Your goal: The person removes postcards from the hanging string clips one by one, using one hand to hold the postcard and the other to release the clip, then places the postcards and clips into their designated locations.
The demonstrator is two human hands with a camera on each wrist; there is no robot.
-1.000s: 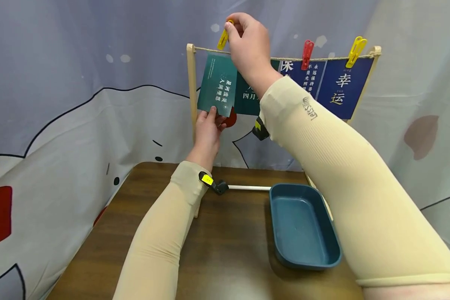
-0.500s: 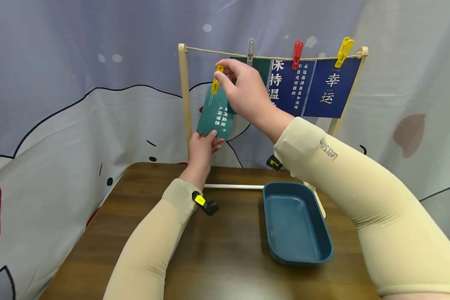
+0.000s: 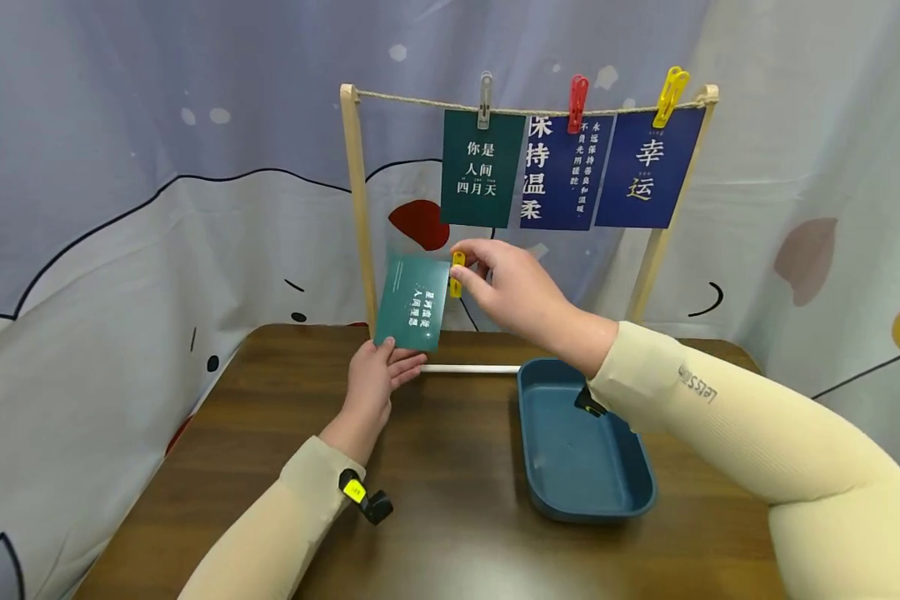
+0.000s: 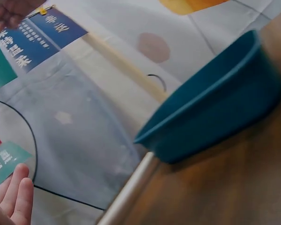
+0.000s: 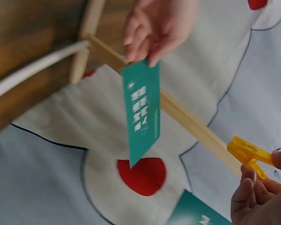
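Note:
My left hand (image 3: 371,379) pinches the lower edge of a green card (image 3: 412,304) with white lettering, held in front of the left post. In my right hand (image 3: 513,283) a yellow clothespin (image 3: 457,275) is gripped between thumb and fingers, just right of the card's upper corner. The right wrist view shows the yellow clothespin (image 5: 249,153) apart from the green card (image 5: 141,110). Above, a rope (image 3: 412,102) carries another green card (image 3: 483,200) under a clear clothespin (image 3: 484,100), and two blue cards under a red clothespin (image 3: 577,104) and a yellow one.
A wooden frame (image 3: 358,200) holds the rope between two posts. A blue bin (image 3: 585,475) stands on the brown table (image 3: 435,500), below my right forearm. The frame's white crossbar (image 3: 472,368) runs behind, close to the bin. A patterned curtain (image 3: 195,108) hangs behind.
Both hands have come down from the rope, the left with the green card and the right with the yellow clothespin. The rope's left part now carries no card.

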